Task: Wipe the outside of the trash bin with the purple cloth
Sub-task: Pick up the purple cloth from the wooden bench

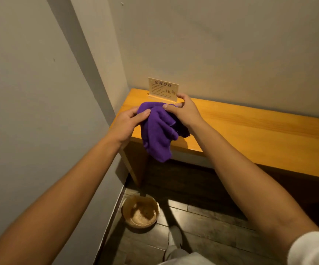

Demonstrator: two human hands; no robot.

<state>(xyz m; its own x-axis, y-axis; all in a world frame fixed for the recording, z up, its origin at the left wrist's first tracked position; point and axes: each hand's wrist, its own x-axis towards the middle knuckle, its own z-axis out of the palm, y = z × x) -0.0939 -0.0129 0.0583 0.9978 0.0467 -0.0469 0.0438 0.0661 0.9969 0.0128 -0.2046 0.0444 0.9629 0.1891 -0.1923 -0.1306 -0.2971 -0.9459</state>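
Note:
The purple cloth (157, 129) hangs bunched between both hands above the left end of a wooden counter (250, 131). My left hand (125, 124) pinches its left edge, thumb on top. My right hand (185, 111) grips its upper right part. The cloth's lower end dangles past the counter's front edge. The trash bin (140, 212), a small round brown bin seen from above, stands on the floor in the corner, well below the hands and apart from the cloth.
A small wooden sign (163, 89) with printed text stands at the counter's back left, against the wall. Grey walls close in at left and behind. Dark plank floor (212, 222) lies below, with my light-clad leg and foot (174, 240) right of the bin.

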